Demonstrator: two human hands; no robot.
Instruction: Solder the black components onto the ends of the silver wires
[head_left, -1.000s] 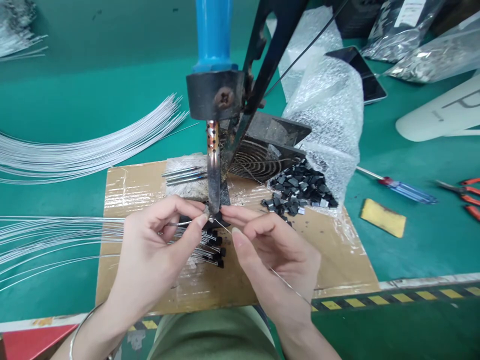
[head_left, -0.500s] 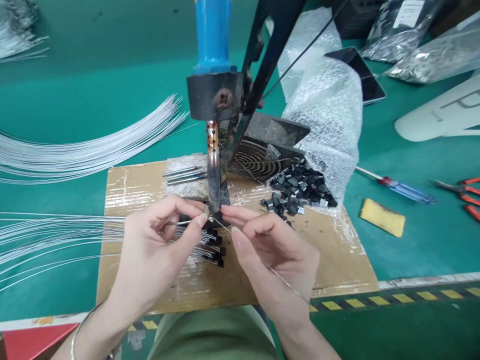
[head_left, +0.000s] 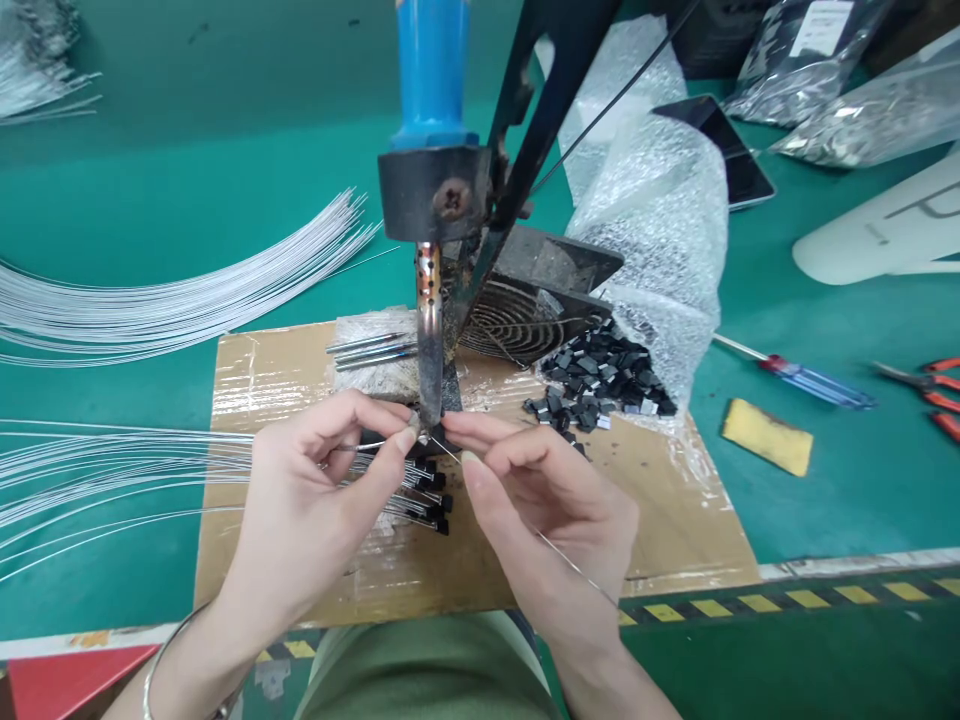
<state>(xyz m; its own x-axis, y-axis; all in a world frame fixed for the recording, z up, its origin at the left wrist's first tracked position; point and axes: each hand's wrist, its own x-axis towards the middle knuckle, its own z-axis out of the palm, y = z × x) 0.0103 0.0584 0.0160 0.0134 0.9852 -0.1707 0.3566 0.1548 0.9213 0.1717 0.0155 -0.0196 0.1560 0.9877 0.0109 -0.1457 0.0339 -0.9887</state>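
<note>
A blue-handled soldering iron (head_left: 429,330) hangs point-down in a black clamp, its tip between my hands. My left hand (head_left: 330,490) pinches a thin wire (head_left: 360,446) by its end, close under the tip; the small part at that end is mostly hidden by the fingers. My right hand (head_left: 551,500) holds a thin strand of solder wire (head_left: 446,451) between thumb and fingers, one end reaching the tip and the rest running across the palm. Below the left fingers lie several wires with black end pieces (head_left: 435,500).
A pile of small black pieces (head_left: 600,375) lies on the cardboard (head_left: 675,520) beside bubble wrap (head_left: 652,220). Behind the iron stands a black fan (head_left: 517,315). Wire bundles (head_left: 225,290) spread left. A screwdriver (head_left: 817,382), yellow sponge (head_left: 768,436) and pliers (head_left: 930,380) lie right.
The view has shifted very slightly. Both hands keep their grips at the iron's tip, with no other visible movement.
</note>
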